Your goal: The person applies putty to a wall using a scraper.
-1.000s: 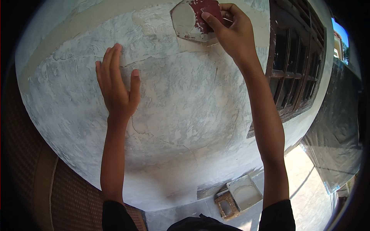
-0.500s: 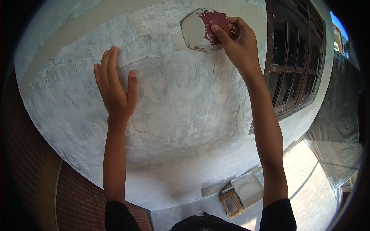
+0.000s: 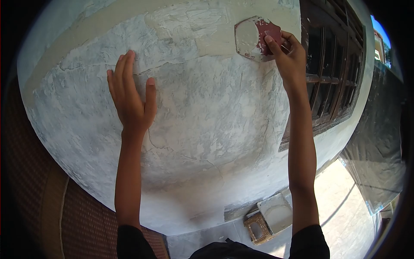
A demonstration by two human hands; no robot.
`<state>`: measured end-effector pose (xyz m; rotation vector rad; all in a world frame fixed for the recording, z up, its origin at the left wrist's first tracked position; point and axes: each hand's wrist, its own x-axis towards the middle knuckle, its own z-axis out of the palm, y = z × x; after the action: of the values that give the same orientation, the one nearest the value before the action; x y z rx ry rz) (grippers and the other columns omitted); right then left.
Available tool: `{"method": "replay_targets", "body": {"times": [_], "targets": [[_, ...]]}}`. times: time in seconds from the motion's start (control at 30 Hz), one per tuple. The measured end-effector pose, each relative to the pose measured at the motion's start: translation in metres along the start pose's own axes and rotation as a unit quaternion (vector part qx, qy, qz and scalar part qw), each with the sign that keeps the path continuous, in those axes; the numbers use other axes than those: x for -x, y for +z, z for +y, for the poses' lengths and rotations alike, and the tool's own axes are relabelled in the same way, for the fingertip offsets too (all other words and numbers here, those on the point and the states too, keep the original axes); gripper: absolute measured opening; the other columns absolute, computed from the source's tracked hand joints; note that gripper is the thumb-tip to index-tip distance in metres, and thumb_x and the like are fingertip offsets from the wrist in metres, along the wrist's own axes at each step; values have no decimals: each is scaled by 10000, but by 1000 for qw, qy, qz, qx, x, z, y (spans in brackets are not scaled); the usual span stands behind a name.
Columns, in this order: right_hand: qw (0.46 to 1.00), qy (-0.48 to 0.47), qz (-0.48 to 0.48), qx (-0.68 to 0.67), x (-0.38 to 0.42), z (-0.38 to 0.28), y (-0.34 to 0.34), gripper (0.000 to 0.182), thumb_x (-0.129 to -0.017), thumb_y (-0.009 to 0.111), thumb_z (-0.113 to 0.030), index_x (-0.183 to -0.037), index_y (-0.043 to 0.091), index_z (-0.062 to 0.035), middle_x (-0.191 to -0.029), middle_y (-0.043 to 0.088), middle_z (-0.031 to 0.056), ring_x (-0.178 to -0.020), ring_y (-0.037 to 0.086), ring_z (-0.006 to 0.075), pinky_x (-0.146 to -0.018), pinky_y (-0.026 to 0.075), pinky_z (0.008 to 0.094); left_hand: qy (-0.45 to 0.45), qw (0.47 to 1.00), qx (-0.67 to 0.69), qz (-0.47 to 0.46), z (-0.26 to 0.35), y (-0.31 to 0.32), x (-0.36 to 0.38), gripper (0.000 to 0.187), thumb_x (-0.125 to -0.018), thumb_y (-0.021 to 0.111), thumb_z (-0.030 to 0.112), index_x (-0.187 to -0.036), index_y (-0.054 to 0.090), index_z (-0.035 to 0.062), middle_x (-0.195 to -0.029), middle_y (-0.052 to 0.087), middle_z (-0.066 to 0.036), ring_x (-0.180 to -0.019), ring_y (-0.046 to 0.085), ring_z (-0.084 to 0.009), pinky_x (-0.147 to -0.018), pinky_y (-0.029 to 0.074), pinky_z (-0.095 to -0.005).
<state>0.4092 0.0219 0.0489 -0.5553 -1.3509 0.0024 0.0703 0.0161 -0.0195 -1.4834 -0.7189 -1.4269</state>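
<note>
My right hand (image 3: 291, 58) grips a putty scraper (image 3: 268, 35) at the upper right of the wall, thumb on its red face. The scraper is a flat plate, its left part coated with pale putty, and it lies close over the plaster. My left hand (image 3: 131, 97) rests at the wall with fingers spread and stretched upward, holding nothing. Behind both hands is the rough grey-white wall (image 3: 207, 112), with a smoother beige putty band across its top and thin cracks running over it.
A dark wooden window (image 3: 323, 64) is set in the wall just right of my right hand. On the floor below stand a putty-smeared tray (image 3: 276, 212) and a woven basket-like box (image 3: 257, 229). Dark plastic sheeting (image 3: 379, 142) hangs at the far right; woven panelling (image 3: 92, 216) runs along the lower left.
My right hand has moved the scraper to the right and slightly down, nearer the window frame. My left hand has stayed almost in place.
</note>
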Motion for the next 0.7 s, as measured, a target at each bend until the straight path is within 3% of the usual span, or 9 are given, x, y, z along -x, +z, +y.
{"method": "replay_targets", "body": {"times": [0.13,0.3,0.37,0.43,0.57,0.63,0.7], "targets": [[998,-10,8,-68,-3,-5,-1,401,-887,756,-165,-1169,598,71,-995,709,140,-857,694,148,-751,559,257,6,1000,-3,-1,2,0,-1,565,-978,508,316,-1464,405,46,-1472,470,-134,-1408,390,-318,-1195,152,-570],[997,-66,-50,1,-10,-12,25,418,-876,769,-184,-1175,611,61,-993,710,129,-861,685,151,-762,548,270,3,1000,6,2,1,1,-1,560,-989,495,323,-1470,395,54,-1478,463,-137,-1409,387,-323,-1196,142,-579],[996,-61,-71,-12,-21,-6,14,390,-898,760,-193,-1191,616,20,-1032,713,89,-928,651,114,-838,503,245,2,1000,7,1,0,0,-1,553,-1002,482,327,-1475,385,58,-1484,457,-139,-1409,384,-329,-1197,131,-588],[997,-61,-33,41,-33,-1,-6,381,-907,747,-169,-1205,622,32,-1054,716,98,-941,660,118,-859,505,250,9,1000,15,3,0,-1,0,554,-1003,482,333,-1475,386,59,-1487,455,-140,-1411,383,-330,-1197,131,-587],[995,-99,-23,18,-46,-14,-22,395,-914,740,-174,-1232,622,28,-1075,716,102,-955,663,122,-874,510,273,8,1000,10,-1,0,0,1,556,-1004,481,340,-1474,386,58,-1488,455,-142,-1412,382,-330,-1197,133,-586],[979,-132,-152,42,-47,-31,-13,404,-910,748,-183,-1231,623,29,-1086,715,94,-954,666,123,-876,514,279,12,1000,5,-2,1,1,1,558,-1005,481,344,-1473,386,56,-1489,454,-141,-1414,381,-332,-1196,135,-586],[969,-180,-159,58,-45,-45,9,399,-909,750,-188,-1230,630,14,-1065,714,74,-958,666,121,-866,519,282,13,1000,9,1,0,2,1,557,-1004,481,342,-1473,385,56,-1489,454,-139,-1414,380,-332,-1196,136,-587]]}}
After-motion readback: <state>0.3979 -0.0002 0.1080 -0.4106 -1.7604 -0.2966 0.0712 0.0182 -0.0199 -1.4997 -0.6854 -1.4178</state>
